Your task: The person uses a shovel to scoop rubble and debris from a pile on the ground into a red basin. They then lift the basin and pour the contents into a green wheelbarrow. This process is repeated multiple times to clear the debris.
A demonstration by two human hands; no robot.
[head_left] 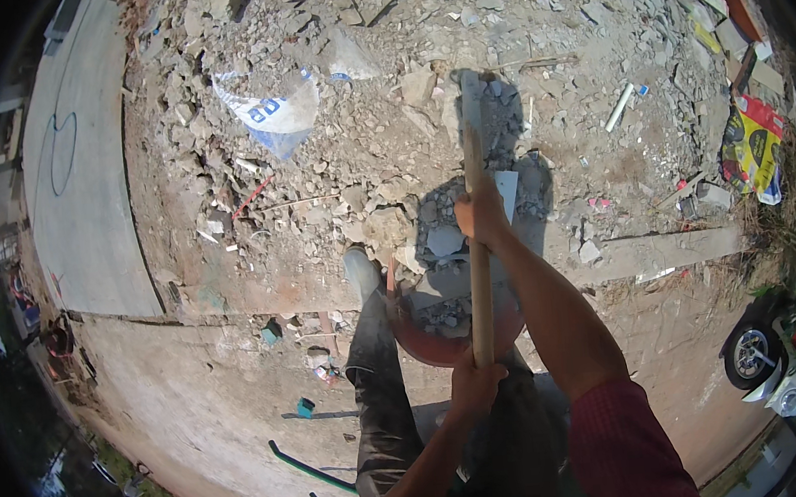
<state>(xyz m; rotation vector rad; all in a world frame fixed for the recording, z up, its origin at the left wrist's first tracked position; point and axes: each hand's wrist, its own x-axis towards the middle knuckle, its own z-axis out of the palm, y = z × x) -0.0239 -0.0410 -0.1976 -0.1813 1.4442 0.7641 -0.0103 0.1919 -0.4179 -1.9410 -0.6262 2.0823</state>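
Observation:
Both my hands are wrapped round the pale handle of a long wooden-handled tool (482,274), which stretches forward over broken rubble. Its working head, at the far end, cannot be made out clearly. My right hand (482,213) grips about midway along, with the arm reaching in from the right. Nearer my body, my left hand (476,385) closes on the handle's lower end. Under the handle, between my legs, sits a reddish round basin (414,340) with grey rubble in it. Chunks of broken concrete (445,240) lie at its far edge, partly in my shadow.
A torn white-and-blue sack (278,117) lies on the rubble at left. A concrete slab (84,181) runs along the far left. At right are a yellow-and-red bag (757,149) and a vehicle wheel (751,355). Green curved bars (308,469) stand near my left leg.

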